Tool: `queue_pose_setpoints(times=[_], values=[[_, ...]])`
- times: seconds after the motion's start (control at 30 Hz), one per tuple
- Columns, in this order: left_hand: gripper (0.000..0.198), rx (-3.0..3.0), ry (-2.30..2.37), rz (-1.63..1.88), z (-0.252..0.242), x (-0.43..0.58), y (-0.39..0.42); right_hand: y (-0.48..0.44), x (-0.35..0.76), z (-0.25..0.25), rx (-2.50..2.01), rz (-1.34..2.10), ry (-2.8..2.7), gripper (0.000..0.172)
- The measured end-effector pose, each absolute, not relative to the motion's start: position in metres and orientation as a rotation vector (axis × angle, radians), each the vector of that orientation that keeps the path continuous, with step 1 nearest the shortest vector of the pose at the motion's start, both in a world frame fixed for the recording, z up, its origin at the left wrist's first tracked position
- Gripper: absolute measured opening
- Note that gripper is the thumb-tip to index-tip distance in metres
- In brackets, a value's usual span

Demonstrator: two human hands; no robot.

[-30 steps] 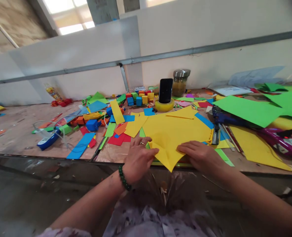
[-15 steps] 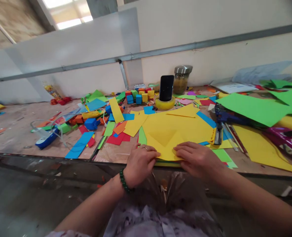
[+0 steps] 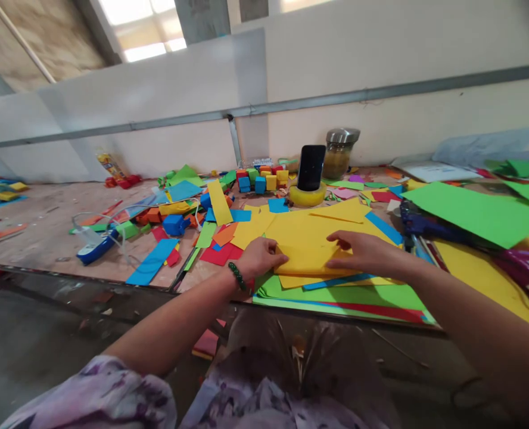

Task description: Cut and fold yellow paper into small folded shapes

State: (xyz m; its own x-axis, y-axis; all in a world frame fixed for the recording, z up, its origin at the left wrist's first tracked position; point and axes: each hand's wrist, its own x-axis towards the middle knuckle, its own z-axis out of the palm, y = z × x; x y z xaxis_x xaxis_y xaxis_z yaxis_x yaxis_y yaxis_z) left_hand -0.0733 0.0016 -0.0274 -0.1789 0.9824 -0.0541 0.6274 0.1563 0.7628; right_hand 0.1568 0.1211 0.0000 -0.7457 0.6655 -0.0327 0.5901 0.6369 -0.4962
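A folded yellow foam or paper sheet point(image 3: 307, 256) lies on a larger yellow sheet point(image 3: 300, 225), its crease running along the near side. At its left end, my left hand point(image 3: 263, 257) pinches the edge between thumb and fingers. My right hand point(image 3: 358, 255) rests at its right end, thumb and index finger spread apart, the thumb touching the fold. Beneath the yellow layers is a stack of green sheets point(image 3: 286, 293), with a blue strip point(image 3: 336, 281) and red edges showing. A green bead bracelet point(image 3: 236, 276) is on my left wrist.
A phone point(image 3: 311, 167) stands in a yellow tape roll point(image 3: 308, 195), with a lidded jar point(image 3: 339, 155) behind. Small coloured blocks point(image 3: 260, 183) sit at the back. A blue device with a cable point(image 3: 97, 247) lies left. Green sheets point(image 3: 474, 211) overhang tools at right.
The yellow sheet's near part has been folded over, away from the table's front edge, uncovering the green stack. Both hands have moved forward, and the right fingers have spread.
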Motion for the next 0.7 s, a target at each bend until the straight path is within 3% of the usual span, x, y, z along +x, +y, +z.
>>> queue_pose_setpoints(times=[0.2, 0.33, 0.43, 0.57, 0.7], values=[[0.034, 1.537, 1.924, 0.853, -0.035, -0.073, 0.007, 0.142, 0.112, 0.014, -0.987, 0.658, -3.043, 0.067], [0.028, 1.545, 1.899, 0.899, -0.039, -0.072, 0.004, 0.151, 0.105, 0.010, -0.842, 0.921, -3.152, 0.048], [0.019, 1.515, 1.886, 1.083, -0.040, -0.073, 0.004, 0.153, 0.113, 0.007, -0.797, 1.084, -3.043, 0.056], [0.071, 1.174, 1.724, 1.467, -0.034, -0.073, 0.006, 0.152, 0.125, 0.007, -0.770, 1.226, -2.836, 0.059], [0.053, 0.943, 1.232, 1.410, -0.028, -0.069, 0.004, 0.148, 0.128, 0.009, -0.734, 1.187, -2.761, 0.058]])
